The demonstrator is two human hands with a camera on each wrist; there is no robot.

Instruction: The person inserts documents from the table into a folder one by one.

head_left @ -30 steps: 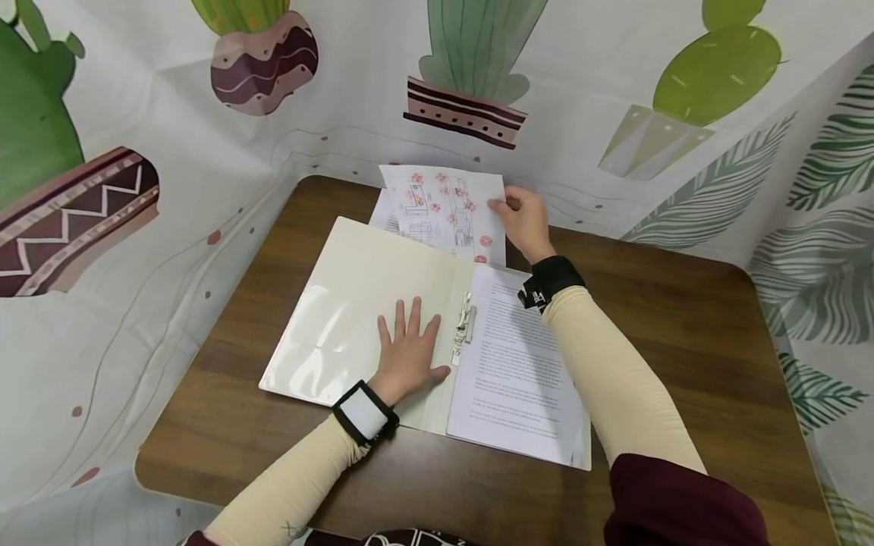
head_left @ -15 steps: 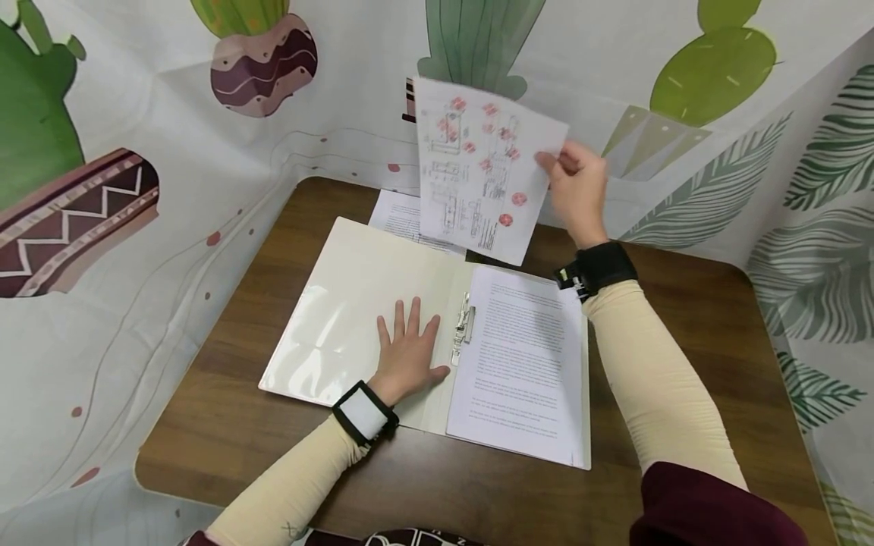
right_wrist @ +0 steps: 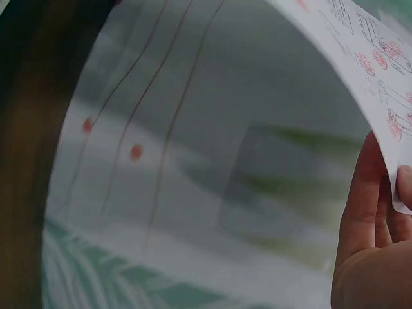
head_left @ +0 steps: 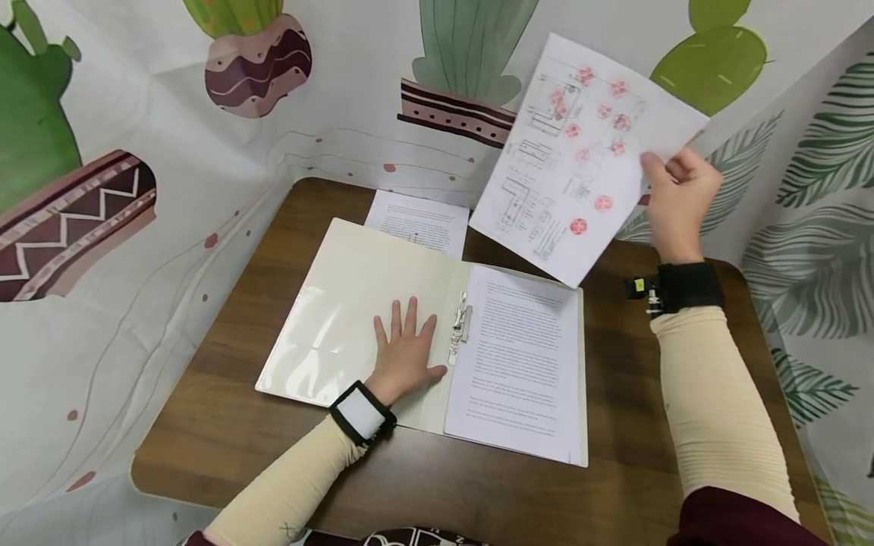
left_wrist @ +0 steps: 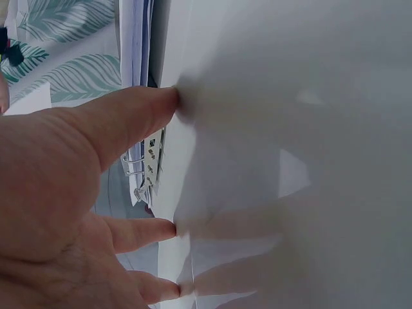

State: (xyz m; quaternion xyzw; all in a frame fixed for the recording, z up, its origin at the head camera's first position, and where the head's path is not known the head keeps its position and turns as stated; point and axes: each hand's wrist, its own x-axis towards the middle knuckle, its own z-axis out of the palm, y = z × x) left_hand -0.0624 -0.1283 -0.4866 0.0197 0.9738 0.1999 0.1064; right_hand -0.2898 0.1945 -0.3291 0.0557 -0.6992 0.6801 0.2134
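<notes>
Stamped sheet [head_left: 592, 168] held up near the far edge of the table [head_left: 635, 379].
From the left, we see a glossy folder [head_left: 362, 273] lying open, the left hand [head_left: 404, 362] on its cover, grip spread wide; that cover looks slick and stiffer than paper. A text page [head_left: 430, 218] shows past it toward the far edge, then a metal clip [head_left: 460, 324] beside stacked pages [head_left: 515, 364]. The sheet bows, so we judge it light, limp and easily creased, best pinched by its right edge, as the right hand [head_left: 681, 196] does, grip narrowed on the paper.

Glossy folder [head_left: 341, 280], metal clip [head_left: 460, 327], matt paper sheet [head_left: 546, 178].
</notes>
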